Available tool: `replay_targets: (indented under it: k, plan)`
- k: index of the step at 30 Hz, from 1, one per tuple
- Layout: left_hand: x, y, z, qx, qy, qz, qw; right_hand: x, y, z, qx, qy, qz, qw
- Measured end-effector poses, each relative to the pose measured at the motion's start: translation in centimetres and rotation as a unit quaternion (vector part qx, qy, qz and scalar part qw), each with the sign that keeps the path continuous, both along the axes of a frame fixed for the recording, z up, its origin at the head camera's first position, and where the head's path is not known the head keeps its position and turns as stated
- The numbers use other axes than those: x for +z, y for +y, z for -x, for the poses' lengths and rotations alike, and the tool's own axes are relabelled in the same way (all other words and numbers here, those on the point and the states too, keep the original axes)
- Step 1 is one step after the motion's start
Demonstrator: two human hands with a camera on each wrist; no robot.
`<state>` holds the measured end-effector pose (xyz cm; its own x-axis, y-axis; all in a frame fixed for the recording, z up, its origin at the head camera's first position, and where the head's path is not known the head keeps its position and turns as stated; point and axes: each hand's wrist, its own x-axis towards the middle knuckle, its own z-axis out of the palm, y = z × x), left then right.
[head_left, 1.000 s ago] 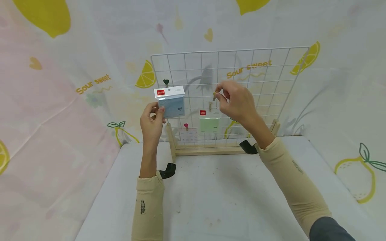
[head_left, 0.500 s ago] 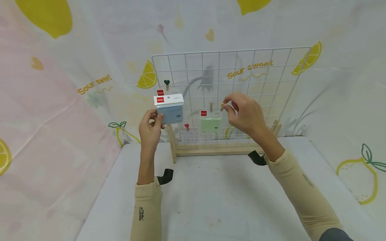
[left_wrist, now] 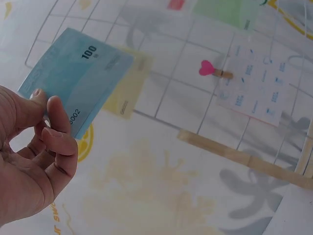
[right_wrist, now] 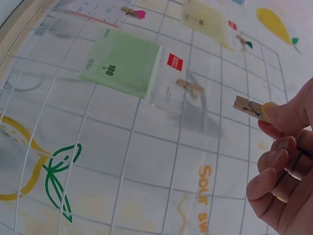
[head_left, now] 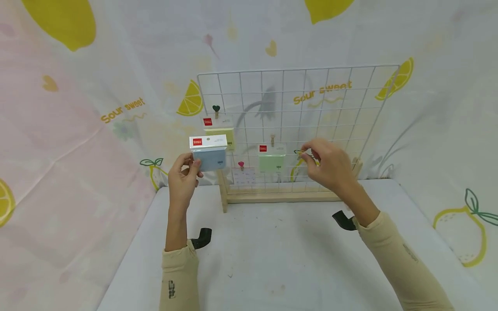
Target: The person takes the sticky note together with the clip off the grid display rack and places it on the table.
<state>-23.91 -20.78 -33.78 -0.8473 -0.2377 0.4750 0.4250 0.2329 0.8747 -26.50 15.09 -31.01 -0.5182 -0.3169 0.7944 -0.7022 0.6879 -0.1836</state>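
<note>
My left hand (head_left: pixel 182 179) pinches a blue pack of sticky notes (head_left: pixel 212 160) by its lower left corner, in front of the grid's left side. A white header with a red label tops the pack, which partly covers a yellow pack (head_left: pixel 230 134) in the head view. Between thumb and index finger, my right hand (head_left: pixel 332 166) pinches a small wooden clothespin (right_wrist: pixel 248 105) with a yellow end. That hand is right of the green pack (head_left: pixel 272 163), in front of the grid. A wooden clothespin (right_wrist: pixel 190 88) fastens the green pack's clear header to the wires.
The white wire grid (head_left: pixel 305 69) stands upright in a wooden base (head_left: pixel 280 198) at the back of the white table (head_left: pixel 268 250). Clothespins with a green heart (head_left: pixel 216 109) and a pink heart (head_left: pixel 241 164) hold the yellow pack and a printed card (head_left: pixel 244 176). A lemon-print cloth hangs behind.
My left hand has moved down and slightly left with the blue pack, uncovering part of the yellow pack. My right hand has moved right and down, away from the green pack, still pinching the clothespin.
</note>
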Motion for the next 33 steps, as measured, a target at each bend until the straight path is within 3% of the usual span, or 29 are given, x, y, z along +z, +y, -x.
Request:
replay_targets:
  k: [3, 11, 19, 20, 33]
  plan:
    - [-1.1, -1.0, 0.3, 0.009, 0.003, -0.001, 1.0000, -0.5, 0.5, -0.2, -0.006, -0.008, -0.001, 0.9999]
    - [-2.4, -2.3, -0.1, 0.031, 0.006, 0.024, 0.9992, -1.4, 2.0, -1.0, -0.025, -0.013, -0.003, 0.9996]
    - [-3.4, -3.2, -0.8, 0.061, -0.027, 0.023, 0.9975, -2.4, 3.6, -1.4, -0.048, -0.015, 0.000, 0.9988]
    - [-3.1, -3.1, -1.1, 0.062, -0.033, 0.025, 0.9972, -2.6, 3.8, -1.4, -0.050, -0.014, 0.000, 0.9987]
    - [-4.5, -4.4, -1.4, 0.082, -0.077, 0.017, 0.9935, -4.6, 5.9, -2.4, -0.084, -0.033, -0.002, 0.9959]
